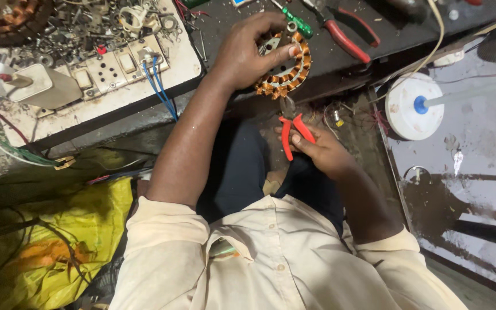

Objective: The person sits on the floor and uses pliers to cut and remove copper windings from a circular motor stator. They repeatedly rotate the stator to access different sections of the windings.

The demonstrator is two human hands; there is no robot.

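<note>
Cream shirt cloth (271, 258) fills the near edge of the view, and beyond it both bare forearms reach out to the work. At the near edge of the dark bench (374, 63) stands a ring-shaped motor winding (285, 72), its copper coils wrapped in orange around a metal core. The left hand (248, 51) is closed over the ring's left side, thumb pressed across its face, holding it tilted against the bench edge. Just below it, the right hand (322, 149) is curled tight around the red handles of a pair of small cutters (292, 129), whose tips point up and nearly touch the lowest coils. By the look of it the step in hand is trimming or picking at wire ends on the underside of the winding; the next move would seem to call for a steady ring and a careful, shallow nip, so the neighbouring turns are not nicked. Farther out, red-handled pliers (348, 40) and a green-handled screwdriver (297, 23) lie on the bench beyond the ring. To the far left a white switch board (104, 69) carries sockets, two blue wires (159, 86) and a heap of small metal parts. A yellow bag (58, 241) sits near left, unlabelled as far as shows. To the right a round white plastic cap (414, 106) with a blue centre rests on the stained floor (477, 143).
</note>
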